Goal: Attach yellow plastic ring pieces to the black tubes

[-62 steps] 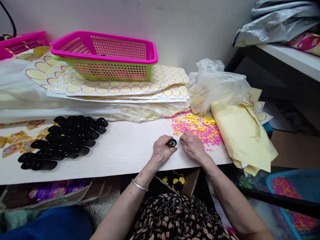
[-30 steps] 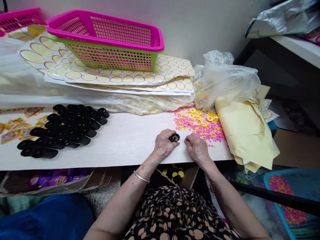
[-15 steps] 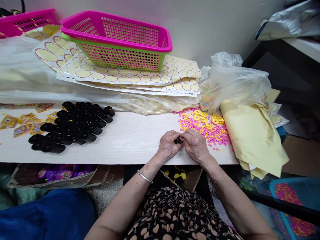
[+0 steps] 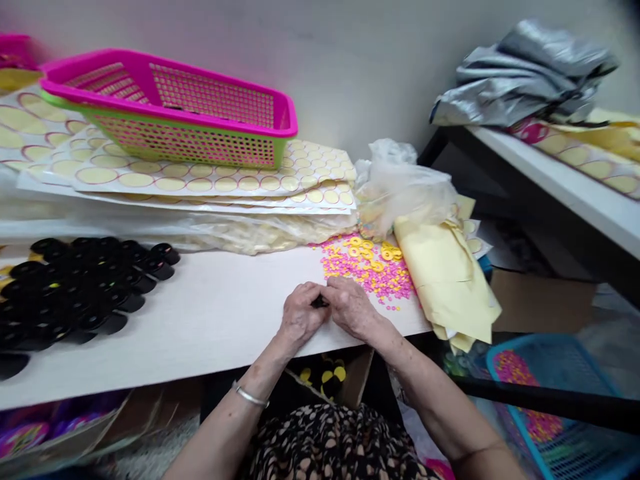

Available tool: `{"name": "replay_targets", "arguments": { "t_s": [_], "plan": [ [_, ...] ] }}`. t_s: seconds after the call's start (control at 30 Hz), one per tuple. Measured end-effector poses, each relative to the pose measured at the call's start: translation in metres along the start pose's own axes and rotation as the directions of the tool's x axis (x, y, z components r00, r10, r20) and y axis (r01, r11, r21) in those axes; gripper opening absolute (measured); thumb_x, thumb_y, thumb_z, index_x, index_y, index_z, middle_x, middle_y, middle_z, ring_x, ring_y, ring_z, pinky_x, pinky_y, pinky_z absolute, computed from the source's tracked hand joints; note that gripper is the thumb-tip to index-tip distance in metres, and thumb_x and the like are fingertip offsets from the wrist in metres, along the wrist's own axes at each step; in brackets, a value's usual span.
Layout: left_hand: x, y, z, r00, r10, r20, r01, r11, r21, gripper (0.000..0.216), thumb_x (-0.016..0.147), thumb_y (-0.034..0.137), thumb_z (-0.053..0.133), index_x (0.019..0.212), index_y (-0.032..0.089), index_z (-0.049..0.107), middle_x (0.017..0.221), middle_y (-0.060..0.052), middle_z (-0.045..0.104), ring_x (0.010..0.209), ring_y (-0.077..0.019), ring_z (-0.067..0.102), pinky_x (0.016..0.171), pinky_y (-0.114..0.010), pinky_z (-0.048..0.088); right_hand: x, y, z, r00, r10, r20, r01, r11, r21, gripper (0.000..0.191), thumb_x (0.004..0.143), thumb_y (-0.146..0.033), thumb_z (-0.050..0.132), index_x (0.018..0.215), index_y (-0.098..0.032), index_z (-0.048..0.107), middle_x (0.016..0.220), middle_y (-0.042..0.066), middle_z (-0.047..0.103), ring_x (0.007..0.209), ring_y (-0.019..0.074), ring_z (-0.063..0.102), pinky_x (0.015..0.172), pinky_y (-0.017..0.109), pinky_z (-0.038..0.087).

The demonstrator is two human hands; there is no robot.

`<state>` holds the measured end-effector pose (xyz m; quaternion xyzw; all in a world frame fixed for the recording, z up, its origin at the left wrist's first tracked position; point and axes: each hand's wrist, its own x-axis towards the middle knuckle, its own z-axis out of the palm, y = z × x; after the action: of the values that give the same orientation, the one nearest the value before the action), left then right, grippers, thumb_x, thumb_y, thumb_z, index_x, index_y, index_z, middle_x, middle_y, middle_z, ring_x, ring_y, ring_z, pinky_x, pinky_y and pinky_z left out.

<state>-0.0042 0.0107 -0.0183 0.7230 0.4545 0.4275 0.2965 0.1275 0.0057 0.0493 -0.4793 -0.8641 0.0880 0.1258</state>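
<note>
Near the table's front edge, my left hand [image 4: 303, 312] is closed around a small black plastic piece [image 4: 320, 302], mostly hidden by the fingers. My right hand [image 4: 351, 308] meets it there, its fingertips pinched together against the piece; whatever else they hold is hidden. Just beyond the right hand lies a spread of tiny pink and yellow beads [image 4: 370, 277], with larger yellow rings [image 4: 367, 250] among them. At the left, black cylinder-shaped pieces [image 4: 80, 287] stand packed in rows, some with a yellow spot inside.
A pink and green basket [image 4: 200, 143] rests on sticker sheets [image 4: 250, 183] along the wall. Yellow paper [image 4: 445, 273] and a plastic bag [image 4: 405, 187] bound the beads on the right. A white shelf [image 4: 560, 180] juts in at right; a blue basket [image 4: 565, 347] sits lower.
The view has swung right, so the table's contents appear further left and more of the right shelf shows. Both hands stay together at the black piece.
</note>
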Motion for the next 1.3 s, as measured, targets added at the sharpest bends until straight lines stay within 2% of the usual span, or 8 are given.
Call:
{"name": "replay_targets", "arguments": {
  "t_s": [0.13, 0.27, 0.33, 0.57, 0.8, 1.13, 1.2, 1.3],
  "plan": [
    [0.002, -0.001, -0.001, 0.999, -0.036, 0.02, 0.035, 0.999, 0.033, 0.021, 0.064, 0.014, 0.065, 0.084, 0.02, 0.064, 0.078, -0.001, 0.061, 0.077, -0.0163, 0.055, 0.071, -0.028, 0.043, -0.005, 0.037, -0.005, 0.977, 0.147, -0.152, -0.107, 0.963, 0.247, 0.014, 0.083, -0.014, 0.049, 0.078, -0.018, 0.061, 0.075, 0.001, 0.057, 0.071, 0.0133, 0.052, 0.066, 0.024, 0.039],
    [0.003, 0.001, -0.002, 0.996, -0.085, 0.026, 0.084, 0.995, 0.045, 0.023, 0.06, 0.011, 0.067, 0.081, 0.019, 0.063, 0.079, 0.0, 0.06, 0.078, -0.0166, 0.055, 0.071, -0.029, 0.043, -0.014, 0.085, -0.009, 0.786, 0.508, -0.351, -0.517, 0.852, 0.076, 0.013, 0.081, -0.026, 0.054, 0.083, -0.015, 0.062, 0.082, 0.007, 0.059, 0.078, 0.0184, 0.053, 0.071, 0.029, 0.039],
    [0.004, 0.002, -0.002, 0.995, -0.096, 0.028, 0.095, 0.994, 0.048, 0.023, 0.06, 0.011, 0.067, 0.081, 0.019, 0.063, 0.079, -0.001, 0.061, 0.078, -0.0168, 0.055, 0.072, -0.029, 0.044, -0.019, 0.101, -0.008, 0.767, 0.564, -0.308, -0.604, 0.796, -0.046, 0.019, 0.079, -0.032, 0.056, 0.083, -0.015, 0.062, 0.084, 0.009, 0.06, 0.081, 0.021, 0.054, 0.071, 0.03, 0.038],
    [0.003, 0.0, -0.001, 0.997, -0.082, 0.015, 0.081, 0.995, 0.064, 0.025, 0.059, 0.011, 0.069, 0.083, 0.017, 0.063, 0.081, -0.002, 0.062, 0.08, -0.0174, 0.056, 0.073, -0.03, 0.044, -0.024, 0.112, -0.002, 0.806, 0.564, -0.178, -0.589, 0.793, -0.155, 0.022, 0.085, -0.029, 0.045, 0.079, -0.017, 0.064, 0.087, 0.009, 0.06, 0.082, 0.019, 0.056, 0.069, 0.028, 0.038],
    [0.003, 0.001, -0.001, 0.996, -0.091, 0.016, 0.09, 0.993, 0.083, 0.025, 0.059, 0.012, 0.069, 0.083, 0.018, 0.063, 0.082, -0.002, 0.063, 0.081, -0.0182, 0.056, 0.074, -0.031, 0.044, -0.013, 0.119, -0.003, 0.743, 0.635, -0.209, -0.663, 0.742, -0.101, 0.022, 0.083, -0.028, 0.047, 0.091, -0.013, 0.061, 0.094, 0.012, 0.061, 0.092, 0.0223, 0.054, 0.078, 0.03, 0.037],
    [0.001, 0.005, -0.001, 0.994, -0.111, 0.0, 0.111, 0.993, 0.036, 0.029, 0.056, 0.01, 0.07, 0.083, 0.017, 0.064, 0.08, -0.001, 0.062, 0.079, -0.0171, 0.056, 0.073, -0.03, 0.045, -0.009, 0.139, -0.008, 0.721, 0.683, -0.115, -0.666, 0.729, 0.156, 0.022, 0.07, -0.039, 0.06, 0.07, -0.016, 0.06, 0.061, 0.0, 0.059, 0.056, 0.014, 0.052, 0.051, 0.024, 0.033],
    [0.001, 0.004, 0.0, 0.994, -0.114, -0.005, 0.114, 0.993, 0.032, 0.031, 0.055, 0.01, 0.071, 0.085, 0.017, 0.064, 0.081, -0.001, 0.062, 0.079, -0.0173, 0.057, 0.074, -0.03, 0.046, -0.014, 0.138, -0.01, 0.72, 0.672, -0.173, -0.635, 0.739, 0.224, 0.023, 0.07, -0.04, 0.059, 0.07, -0.017, 0.058, 0.059, -0.001, 0.056, 0.054, 0.0128, 0.049, 0.051, 0.024, 0.034],
    [0.001, 0.003, 0.001, 0.993, -0.118, -0.007, 0.118, 0.992, 0.039, 0.033, 0.055, 0.01, 0.071, 0.086, 0.018, 0.064, 0.082, -0.001, 0.063, 0.08, -0.0176, 0.057, 0.075, -0.031, 0.047, -0.023, 0.124, -0.013, 0.688, 0.603, -0.404, -0.583, 0.791, 0.188, 0.019, 0.073, -0.036, 0.056, 0.069, -0.018, 0.055, 0.065, 0.001, 0.056, 0.06, 0.0144, 0.049, 0.057, 0.026, 0.035]
  ]
}}
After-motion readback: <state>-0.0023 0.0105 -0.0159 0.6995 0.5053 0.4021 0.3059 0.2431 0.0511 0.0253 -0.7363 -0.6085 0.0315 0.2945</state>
